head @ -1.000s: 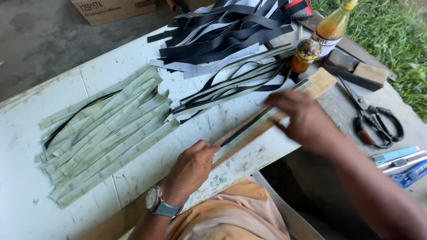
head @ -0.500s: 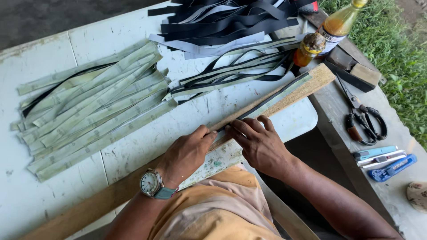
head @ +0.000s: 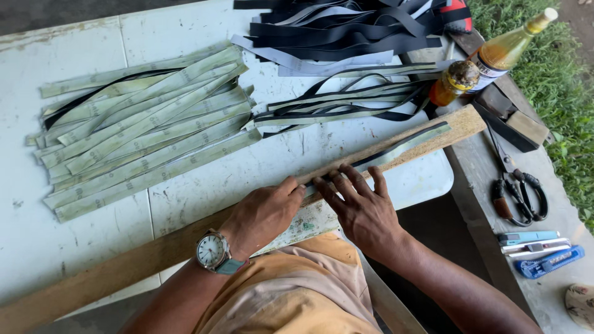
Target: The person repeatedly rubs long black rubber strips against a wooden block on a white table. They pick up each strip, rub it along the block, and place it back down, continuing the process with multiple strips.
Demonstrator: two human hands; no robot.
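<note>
Left hand: lies palm-down on the wooden plank, fingers loosely curled, thumb tip pressing the near end of the pale strip; a wristwatch sits on the wrist.
Right hand: flat on the plank just beside the left, fingers spread, fingertips resting on the same strip.
Strip: pale green with a dark edge, lying lengthwise along the plank, running away to its far end.
Plank: laid slantwise across the near edge of the white table.
Beyond the hands: a loose bundle of green and black strips; to the left, a wide fan of green strips; at the far edge, a heap of black strips.
To the right: two bottles near the plank's far end, scissors on a grey bench, small cutters nearer.
</note>
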